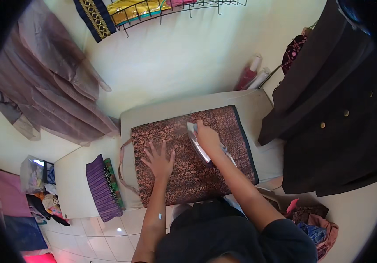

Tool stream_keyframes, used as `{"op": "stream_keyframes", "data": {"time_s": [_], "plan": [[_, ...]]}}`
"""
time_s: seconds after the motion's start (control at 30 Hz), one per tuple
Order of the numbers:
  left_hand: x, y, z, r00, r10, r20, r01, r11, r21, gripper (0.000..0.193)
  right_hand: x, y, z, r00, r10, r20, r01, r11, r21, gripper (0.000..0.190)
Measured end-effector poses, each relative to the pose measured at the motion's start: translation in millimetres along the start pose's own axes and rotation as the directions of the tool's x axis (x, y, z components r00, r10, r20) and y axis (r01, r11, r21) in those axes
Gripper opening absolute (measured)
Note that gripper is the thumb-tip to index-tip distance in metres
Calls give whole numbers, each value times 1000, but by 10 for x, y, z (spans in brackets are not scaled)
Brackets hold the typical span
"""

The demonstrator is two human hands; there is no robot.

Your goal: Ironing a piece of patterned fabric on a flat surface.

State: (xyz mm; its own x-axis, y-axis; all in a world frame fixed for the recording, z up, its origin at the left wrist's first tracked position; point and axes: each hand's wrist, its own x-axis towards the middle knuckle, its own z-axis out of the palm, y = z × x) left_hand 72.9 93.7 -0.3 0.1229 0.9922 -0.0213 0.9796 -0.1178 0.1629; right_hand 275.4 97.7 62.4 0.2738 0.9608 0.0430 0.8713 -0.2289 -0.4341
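Observation:
A brown and black patterned cloth point(182, 177) with a dark edge on its right lies over a pale padded ironing surface point(162, 113). On its left part, my left hand point(160, 162) rests flat with the fingers spread, holding nothing. My right hand point(207, 136) is closed round the handle of a clothes iron point(199, 148), which stands on the cloth right of the left hand. The iron's sole is hidden. A thin brown strap or cord point(121, 161) loops out past the cloth's left edge.
Folded purple striped cloth point(102, 189) lies on a white table point(73, 184) at left. A sheer mauve garment point(57, 82) hangs at upper left, a dark buttoned garment point(329, 131) at right. A wire rack point(175, 10) is on the wall above. Crumpled fabrics point(323, 230) lie at lower right.

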Motion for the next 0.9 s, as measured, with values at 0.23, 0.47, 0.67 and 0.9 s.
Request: {"op": "stream_keyframes", "data": {"time_s": [0.23,0.47,0.67,0.9], "plan": [[29,127,-17,999,36,-5,-36,999,-14,62,580,61,204,999,15,-29,-16,999,-46,32],[-2,4,-9,1000,-8,20,9,1000,-25,62,-319,303,-71,998,58,27,-58,998,8,33],[17,80,-27,999,43,-7,-43,999,-23,62,-307,425,-280,994,98,-55,-99,995,-4,33],[121,290,-108,991,-71,112,71,997,2,62,-389,287,-1209,984,117,-133,-92,979,182,33]]}}
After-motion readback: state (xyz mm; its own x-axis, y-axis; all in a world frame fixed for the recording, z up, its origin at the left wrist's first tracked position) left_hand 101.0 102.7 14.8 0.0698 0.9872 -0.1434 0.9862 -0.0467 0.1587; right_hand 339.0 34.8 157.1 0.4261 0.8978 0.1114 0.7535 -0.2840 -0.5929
